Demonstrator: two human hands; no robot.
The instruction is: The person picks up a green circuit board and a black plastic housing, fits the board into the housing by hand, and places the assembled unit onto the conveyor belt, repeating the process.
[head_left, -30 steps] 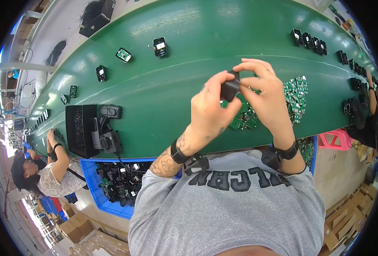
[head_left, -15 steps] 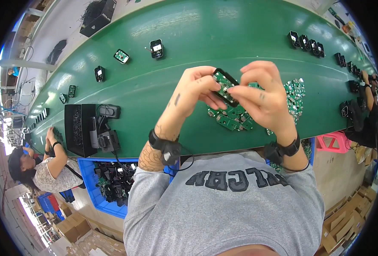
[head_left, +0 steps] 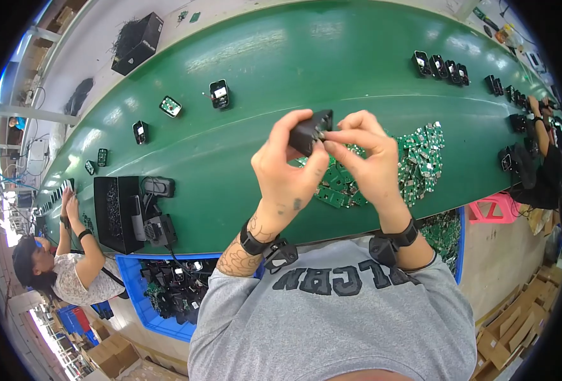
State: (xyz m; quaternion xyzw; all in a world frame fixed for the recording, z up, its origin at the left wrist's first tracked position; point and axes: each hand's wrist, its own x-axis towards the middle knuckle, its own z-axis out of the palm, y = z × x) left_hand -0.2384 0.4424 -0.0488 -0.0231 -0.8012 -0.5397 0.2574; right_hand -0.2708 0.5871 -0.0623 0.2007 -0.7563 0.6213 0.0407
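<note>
Left hand [head_left: 287,168]: gripped the small black housing [head_left: 311,130], frame centre.
Right hand [head_left: 363,159]: fingertips pinched the housing's right edge.
Below: green circuit boards [head_left: 414,162] lay heaped on the green conveyor belt [head_left: 262,70].

A long green conveyor belt [head_left: 262,57] curves past cardboard boxes [head_left: 516,330] on the floor.

Both hands, the left hand [head_left: 287,171] and the right hand [head_left: 367,162], pinch a small black housing [head_left: 311,131] above the green conveyor belt [head_left: 243,159]. A heap of green circuit boards [head_left: 414,162] lies on the belt just beyond the right hand.
</note>
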